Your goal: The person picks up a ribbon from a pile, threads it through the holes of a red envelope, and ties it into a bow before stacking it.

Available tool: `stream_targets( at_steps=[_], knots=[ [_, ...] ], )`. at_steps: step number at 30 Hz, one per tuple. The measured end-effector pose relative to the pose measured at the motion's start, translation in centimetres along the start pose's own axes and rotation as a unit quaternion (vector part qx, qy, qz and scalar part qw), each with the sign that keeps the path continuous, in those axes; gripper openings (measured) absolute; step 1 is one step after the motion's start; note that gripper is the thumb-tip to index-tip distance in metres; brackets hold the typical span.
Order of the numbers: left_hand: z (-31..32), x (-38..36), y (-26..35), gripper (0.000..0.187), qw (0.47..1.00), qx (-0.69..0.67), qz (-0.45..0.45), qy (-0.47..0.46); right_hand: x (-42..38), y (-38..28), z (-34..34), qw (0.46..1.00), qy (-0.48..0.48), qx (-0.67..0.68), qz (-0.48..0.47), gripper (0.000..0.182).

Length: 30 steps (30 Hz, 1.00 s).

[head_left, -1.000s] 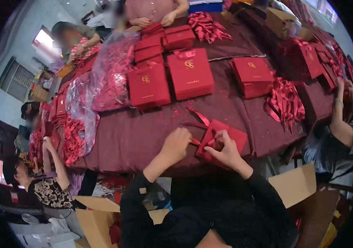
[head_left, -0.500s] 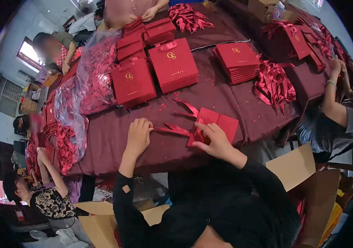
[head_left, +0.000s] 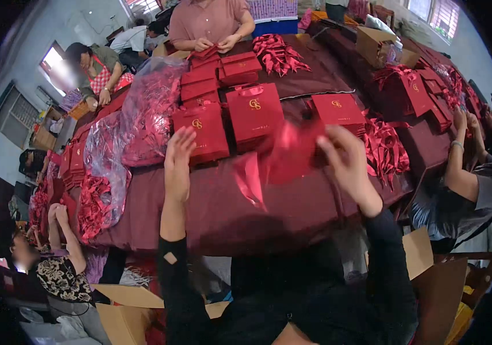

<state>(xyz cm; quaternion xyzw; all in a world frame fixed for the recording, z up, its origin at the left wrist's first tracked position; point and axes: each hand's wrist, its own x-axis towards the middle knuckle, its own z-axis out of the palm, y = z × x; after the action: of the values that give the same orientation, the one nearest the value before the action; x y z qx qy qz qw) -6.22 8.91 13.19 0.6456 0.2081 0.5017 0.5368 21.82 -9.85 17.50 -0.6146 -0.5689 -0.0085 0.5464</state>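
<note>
A red paper gift bag (head_left: 296,152) with loose ribbon handles hangs in the air above the table, smeared by motion. My right hand (head_left: 352,167) grips its right edge between thumb and fingers. Off to the left, my left hand (head_left: 178,167) is raised with its fingers stretched out and holds nothing. Just behind that hand stands a stack of red bags with gold lettering (head_left: 203,138). A second bag stack (head_left: 253,108) is beside it, and a third stack (head_left: 337,109) sits farther right, partly covered by the lifted bag.
Red ribbons (head_left: 385,150) lie heaped at the right, with another ribbon pile (head_left: 279,54) at the back. Clear plastic sacks of ribbon (head_left: 153,118) fill the left. A dark red cloth (head_left: 229,221) covers the table. Open cardboard boxes (head_left: 128,319) flank me. Several people work around.
The bag has been lifted off the cloth by my right hand. My left hand has let go of the ribbon and opened. The view has shifted slightly.
</note>
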Motion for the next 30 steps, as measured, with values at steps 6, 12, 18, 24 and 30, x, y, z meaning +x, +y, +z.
stream_targets(
  at_steps=[6,12,18,24,30],
  knots=[
    [2.9,6.0,-5.3,0.067,0.995,-0.054,-0.073,0.027,10.7,11.8,11.6,0.928,0.064,0.281,0.237,0.029],
    [7.2,9.1,-10.2,0.062,0.971,0.179,-0.149,0.056,10.3,15.0,16.1,0.98,0.071,0.057,0.177,0.027],
    [9.2,9.2,-12.6,0.058,0.959,0.234,-0.151,0.059,9.9,15.4,17.5,0.978,0.069,-0.04,0.191,0.039],
    [10.2,9.0,-13.2,0.054,0.929,0.288,-0.195,0.123,9.8,16.1,18.2,0.971,0.02,0.154,0.18,0.045],
    [10.8,8.8,-14.1,0.057,0.908,0.343,-0.196,0.138,9.9,15.2,18.2,0.991,0.017,-0.091,0.098,0.048]
  ],
)
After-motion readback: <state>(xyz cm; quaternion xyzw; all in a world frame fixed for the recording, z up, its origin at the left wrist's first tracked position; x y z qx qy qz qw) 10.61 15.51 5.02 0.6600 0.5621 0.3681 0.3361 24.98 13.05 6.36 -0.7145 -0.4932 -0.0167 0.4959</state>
